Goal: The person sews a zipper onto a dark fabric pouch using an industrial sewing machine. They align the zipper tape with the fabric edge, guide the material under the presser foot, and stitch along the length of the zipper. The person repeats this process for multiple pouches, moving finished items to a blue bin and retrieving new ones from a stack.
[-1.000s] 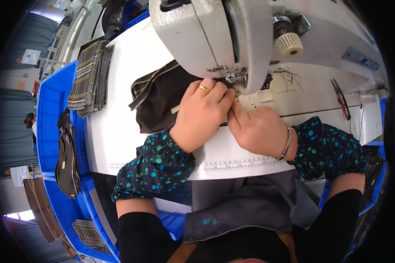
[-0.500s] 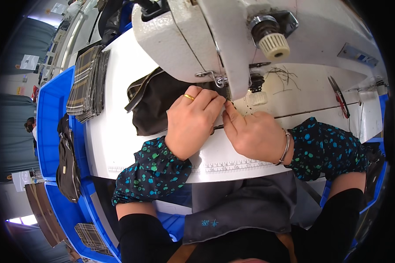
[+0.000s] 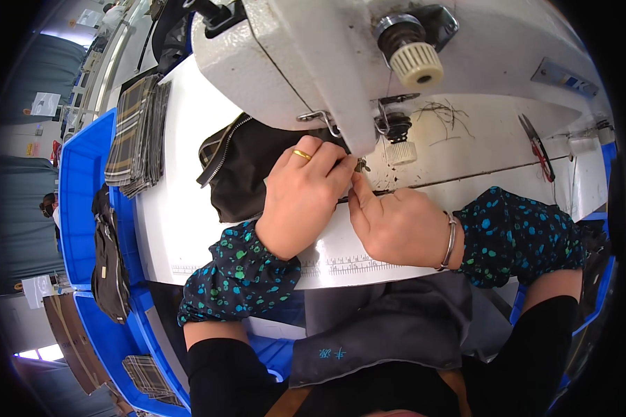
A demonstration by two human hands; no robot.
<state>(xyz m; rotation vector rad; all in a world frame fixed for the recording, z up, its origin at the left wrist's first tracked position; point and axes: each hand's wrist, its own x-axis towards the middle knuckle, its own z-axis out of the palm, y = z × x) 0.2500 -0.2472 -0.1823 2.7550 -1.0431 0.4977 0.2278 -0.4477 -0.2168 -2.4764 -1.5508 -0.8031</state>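
A dark brown zippered fabric pouch (image 3: 240, 174) lies on the white sewing table, partly under the head of a sewing machine (image 3: 278, 69). Its metal zipper curves along the far left side, beside a strip of plaid. My left hand (image 3: 306, 191), a gold ring on one finger, is closed on the pouch's right part, fingertips close to the needle area. My right hand (image 3: 400, 226) pinches the edge of the same pouch just right of them, index finger pointing at the presser foot. The two hands' fingertips almost meet, and they hide the fabric edge between them.
Plaid fabric pieces (image 3: 133, 135) are stacked at the table's left, by a blue bin (image 3: 83, 201) with dark zippered pieces (image 3: 108, 260) over its edge. Scissors (image 3: 538, 149) and loose thread (image 3: 442, 118) lie to the right. A printed ruler (image 3: 355, 265) runs along the front edge.
The view has shifted slightly, so the machine head appears farther left. Both hands stay on the pouch by the needle, with the right fingers a little lower and more of the presser foot showing.
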